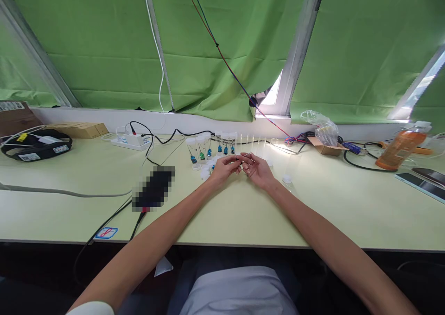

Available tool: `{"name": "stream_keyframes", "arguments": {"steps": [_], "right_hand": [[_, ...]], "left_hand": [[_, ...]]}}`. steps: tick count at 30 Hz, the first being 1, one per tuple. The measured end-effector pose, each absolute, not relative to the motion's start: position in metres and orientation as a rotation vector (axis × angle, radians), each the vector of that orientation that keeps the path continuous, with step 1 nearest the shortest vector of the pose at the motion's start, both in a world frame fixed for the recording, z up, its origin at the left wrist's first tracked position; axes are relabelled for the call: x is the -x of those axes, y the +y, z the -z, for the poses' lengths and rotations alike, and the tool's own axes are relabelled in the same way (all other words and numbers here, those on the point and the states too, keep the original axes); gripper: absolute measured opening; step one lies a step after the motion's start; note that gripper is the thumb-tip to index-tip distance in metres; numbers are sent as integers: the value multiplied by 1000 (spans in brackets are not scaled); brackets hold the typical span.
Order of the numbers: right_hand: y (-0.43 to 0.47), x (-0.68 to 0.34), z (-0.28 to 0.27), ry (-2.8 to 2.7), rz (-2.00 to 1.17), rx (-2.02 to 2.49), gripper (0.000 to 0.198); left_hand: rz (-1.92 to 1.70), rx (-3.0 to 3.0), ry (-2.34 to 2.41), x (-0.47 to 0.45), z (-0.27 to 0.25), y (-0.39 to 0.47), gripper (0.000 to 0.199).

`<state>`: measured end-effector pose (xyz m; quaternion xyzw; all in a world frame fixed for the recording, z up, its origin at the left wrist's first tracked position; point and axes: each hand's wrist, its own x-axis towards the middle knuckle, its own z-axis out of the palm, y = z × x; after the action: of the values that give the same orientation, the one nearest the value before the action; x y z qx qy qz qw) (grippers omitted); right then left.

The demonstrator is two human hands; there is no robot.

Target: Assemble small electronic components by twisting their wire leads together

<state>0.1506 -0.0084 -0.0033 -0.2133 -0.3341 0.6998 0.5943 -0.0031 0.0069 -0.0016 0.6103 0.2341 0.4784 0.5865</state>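
Note:
My left hand [222, 171] and my right hand [259, 170] meet over the middle of the table, with their fingertips pinched together. Whatever they hold between them is too small to make out. Just beyond my left hand stand several clear, white-capped tubes [200, 142]. Inside them show small blue pieces [193, 159] and a green piece [202, 156], each with a thin dark stem. Some white round caps [205, 173] lie close to my left hand, partly hidden by it. To the right of my right hand is another white cap [287, 179].
A phone-like black object [155, 187], blurred out, lies left on the table [222, 213] with cables around it. Behind it sits a white power strip [131, 141]. At right are a small cardboard box [325, 147], an orange drink bottle [403, 146] and a phone [422, 186].

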Motion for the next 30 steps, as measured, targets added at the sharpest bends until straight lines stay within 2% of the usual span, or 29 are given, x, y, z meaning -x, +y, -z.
{"name": "stream_keyframes", "arguments": {"steps": [16,30], "right_hand": [[-6,-149,5,-775,-1513,514,7],[-5,-147,12,-897,-1287,625,35]], "left_hand": [[-1118,-1395,583,3,2,6,29],[-1102,-1380,620,2,2,5,33]]}}
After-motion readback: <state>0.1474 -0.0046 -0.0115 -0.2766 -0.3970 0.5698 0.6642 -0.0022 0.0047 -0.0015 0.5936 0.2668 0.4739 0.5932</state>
